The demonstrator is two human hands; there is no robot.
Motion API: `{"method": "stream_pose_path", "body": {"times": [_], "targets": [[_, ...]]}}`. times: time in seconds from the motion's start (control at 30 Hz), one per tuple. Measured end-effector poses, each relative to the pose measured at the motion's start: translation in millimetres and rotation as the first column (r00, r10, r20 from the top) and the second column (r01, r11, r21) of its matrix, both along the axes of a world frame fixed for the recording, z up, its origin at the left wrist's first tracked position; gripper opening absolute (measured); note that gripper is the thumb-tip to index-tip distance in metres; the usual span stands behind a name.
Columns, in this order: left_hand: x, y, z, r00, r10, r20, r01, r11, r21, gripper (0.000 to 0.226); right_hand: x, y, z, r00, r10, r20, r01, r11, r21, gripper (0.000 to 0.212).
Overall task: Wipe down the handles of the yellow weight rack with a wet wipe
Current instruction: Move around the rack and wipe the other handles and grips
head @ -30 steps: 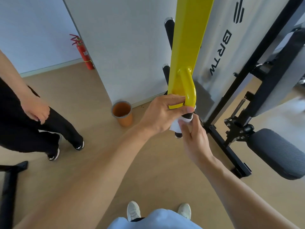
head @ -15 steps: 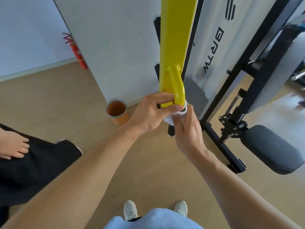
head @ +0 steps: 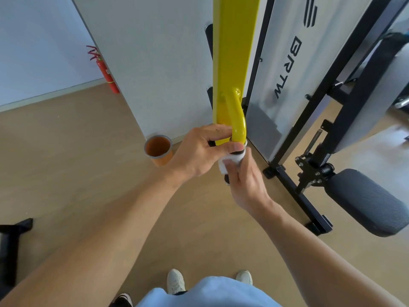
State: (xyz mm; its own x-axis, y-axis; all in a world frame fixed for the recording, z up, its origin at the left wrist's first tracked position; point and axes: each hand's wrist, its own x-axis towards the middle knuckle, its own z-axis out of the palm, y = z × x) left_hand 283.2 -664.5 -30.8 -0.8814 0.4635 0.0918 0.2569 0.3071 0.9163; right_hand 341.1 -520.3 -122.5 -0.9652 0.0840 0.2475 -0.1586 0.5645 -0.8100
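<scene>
The yellow weight rack post (head: 234, 52) stands upright in front of me, with a curved yellow handle (head: 238, 117) bending down from it. My left hand (head: 199, 149) grips the base of the post beside the handle, thumb pressed under the handle's lower end. My right hand (head: 245, 180) is closed around a white wet wipe (head: 223, 165), wrapped on the black peg below the handle. Most of the wipe is hidden by my fingers.
An orange cup-shaped bin (head: 158, 149) sits on the wooden floor to the left. A red fire extinguisher (head: 106, 72) leans at the wall corner. A black frame with a padded roller (head: 367, 202) stands to the right, and black equipment (head: 11, 242) is at the left edge.
The view has swung right, so the other person at the left has dropped out of frame. Both hands stay at the handle's lower end, the right hand sliding slightly lower with the wipe.
</scene>
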Motion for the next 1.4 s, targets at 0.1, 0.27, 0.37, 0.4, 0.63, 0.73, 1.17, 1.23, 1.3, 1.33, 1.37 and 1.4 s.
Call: {"method": "stream_pose_path", "body": {"times": [0.1,0.27,0.37,0.4,0.63,0.73,1.17,1.23,1.3,1.33,1.37,1.4], "targets": [[-1.7,-0.3,0.1,1.000,0.008,-0.015,-0.009,0.999,-0.033,0.030,7.6,3.1,-31.6,0.967,0.006,0.253,-0.055,0.980,0.189,0.015],[-3.5,-0.1,1.0,1.000,-0.018,-0.008,0.018,1.000,-0.005,0.024,-0.9,-2.2,11.5,0.996,-0.008,-0.088,0.005,0.999,-0.039,0.018],[-2.0,2.7,-0.3,1.000,-0.005,-0.002,0.005,1.000,-0.010,0.026,-3.3,-2.3,5.1,0.997,-0.027,-0.072,0.025,0.999,-0.028,0.016],[-2.1,3.3,-0.4,1.000,0.002,-0.006,-0.002,1.000,-0.023,0.028,-1.5,-0.4,-7.4,0.999,-0.026,0.043,0.024,0.999,0.048,0.016],[-1.9,2.4,1.5,1.000,-0.009,0.003,0.009,1.000,-0.006,0.024,0.2,2.4,15.4,1.000,-0.007,0.009,0.008,0.998,-0.060,0.018],[0.4,3.5,4.6,1.000,-0.020,0.008,0.020,1.000,-0.021,0.023,-3.6,1.9,15.7,0.999,-0.037,-0.036,0.035,0.997,-0.062,0.016],[2.2,-33.4,-25.8,0.973,0.121,0.195,-0.149,0.980,0.130,0.033,26.0,-44.9,22.9,0.816,0.125,0.564,0.068,0.949,-0.308,0.035],[-5.2,-56.3,-34.8,0.944,0.217,0.248,-0.261,0.952,0.162,0.031,14.9,-68.4,41.2,0.807,0.238,0.541,0.170,0.783,-0.598,0.020],[-19.7,-82.3,-46.2,0.913,0.279,0.297,-0.341,0.923,0.180,0.027,-1.2,-93.8,52.1,0.783,0.291,0.550,0.261,0.648,-0.715,0.014],[-29.2,-96.3,-52.7,0.899,0.301,0.318,-0.368,0.912,0.179,0.025,-11.8,-108.9,53.0,0.778,0.273,0.567,0.287,0.648,-0.705,0.013],[-39.5,-111.1,-60.9,0.890,0.315,0.330,-0.384,0.907,0.172,0.023,-24.1,-124.9,53.0,0.778,0.238,0.581,0.310,0.659,-0.685,0.013],[-49.9,-124.9,-68.6,0.882,0.320,0.345,-0.392,0.905,0.163,0.021,-37.3,-140.6,52.5,0.794,0.193,0.576,0.322,0.671,-0.668,0.013]]}}
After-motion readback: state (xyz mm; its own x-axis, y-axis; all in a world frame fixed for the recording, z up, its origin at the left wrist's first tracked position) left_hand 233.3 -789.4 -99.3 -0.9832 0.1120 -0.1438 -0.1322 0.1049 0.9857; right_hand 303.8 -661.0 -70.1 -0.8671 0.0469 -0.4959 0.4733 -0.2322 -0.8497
